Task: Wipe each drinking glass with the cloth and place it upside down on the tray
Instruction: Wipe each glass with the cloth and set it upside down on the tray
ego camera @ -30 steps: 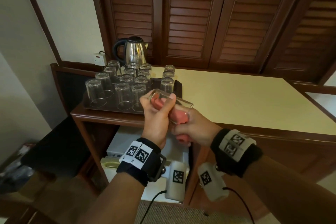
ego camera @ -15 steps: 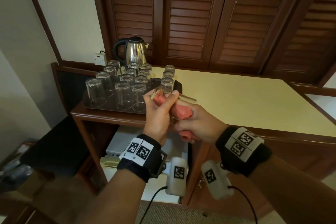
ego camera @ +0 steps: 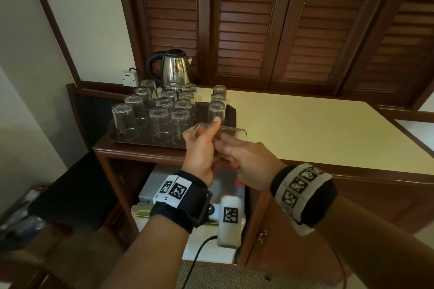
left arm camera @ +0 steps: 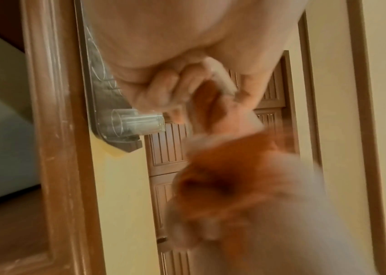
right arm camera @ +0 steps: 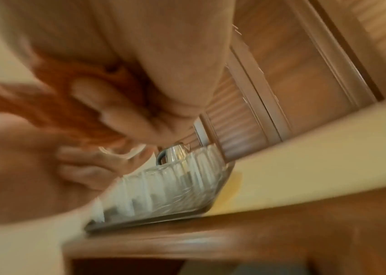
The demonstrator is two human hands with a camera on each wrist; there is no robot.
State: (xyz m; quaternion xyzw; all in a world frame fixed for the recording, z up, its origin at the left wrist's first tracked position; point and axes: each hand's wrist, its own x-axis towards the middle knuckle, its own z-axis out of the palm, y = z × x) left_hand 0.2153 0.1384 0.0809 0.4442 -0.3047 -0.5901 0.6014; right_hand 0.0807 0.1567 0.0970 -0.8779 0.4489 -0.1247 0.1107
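A clear drinking glass (ego camera: 234,132) lies sideways in the air just in front of the tray, mouth to the right. My left hand (ego camera: 205,134) grips its base end, thumb up over the wall. My right hand (ego camera: 231,152) sits just below and right of the glass, clutching the bunched orange-pink cloth (right arm camera: 69,108), which the head view almost hides. In the left wrist view the cloth (left arm camera: 207,104) shows blurred beside my curled fingers (left arm camera: 163,87). The dark tray (ego camera: 231,110) at the counter's left end carries several glasses (ego camera: 159,122) standing upside down.
A steel kettle (ego camera: 173,67) and a wall socket (ego camera: 130,77) stand behind the tray. The pale yellow countertop (ego camera: 305,129) stretches right of it, with louvred wooden doors (ego camera: 246,19) behind. Below my wrists an open cabinet holds a white appliance (ego camera: 211,248).
The cloth, which was stuffed inside the glass, has come out with my right hand, and the glass now looks see-through. Both hands stayed in front of the tray.
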